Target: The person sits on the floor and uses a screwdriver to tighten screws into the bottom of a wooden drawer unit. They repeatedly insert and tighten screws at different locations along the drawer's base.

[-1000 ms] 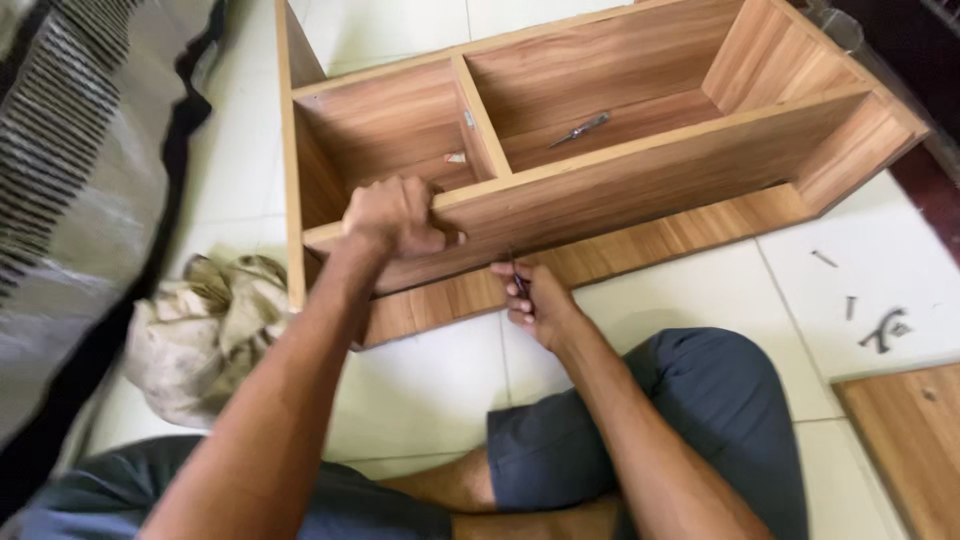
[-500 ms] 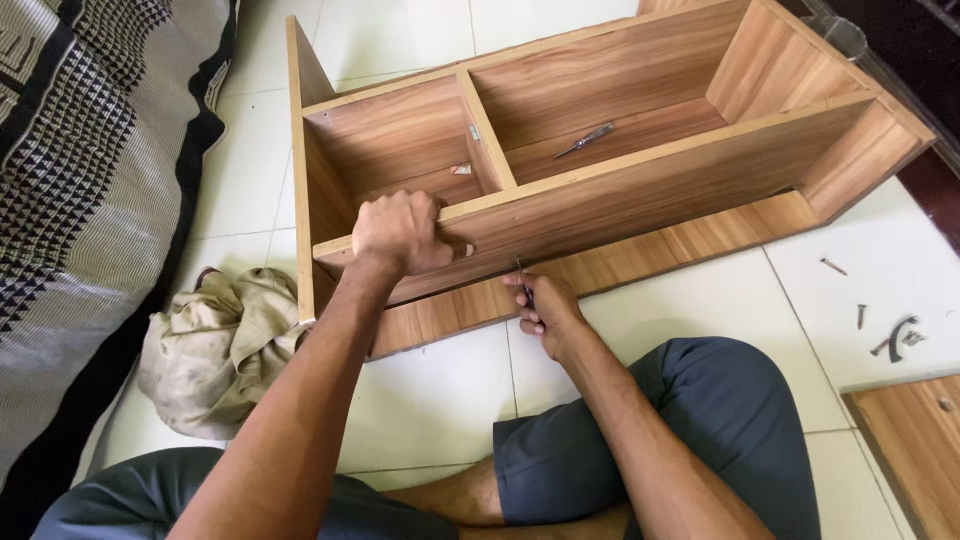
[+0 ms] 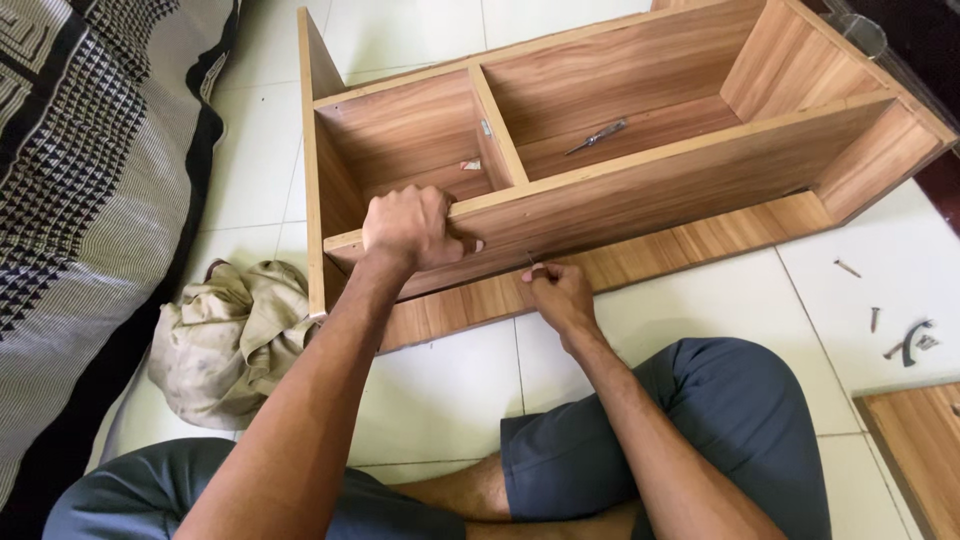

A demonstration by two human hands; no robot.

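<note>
I am pinching a small screw [image 3: 530, 261] in my right hand [image 3: 560, 295], setting its tip against the front face of the wooden cabinet [image 3: 640, 190] lying on the tiled floor [image 3: 440, 390], just below the long front rail. My left hand [image 3: 410, 230] is clenching that rail beside the divider, and I am judging that a firm grip there is keeping the panel from shifting. I am keeping the screw square to the board. A screwdriver [image 3: 597, 136] is lying inside the right compartment, within reach; a crumpled cloth [image 3: 225, 340] is sitting near my left knee.

Bare forearms, dark blue-grey shorts [image 3: 760, 420]
</note>
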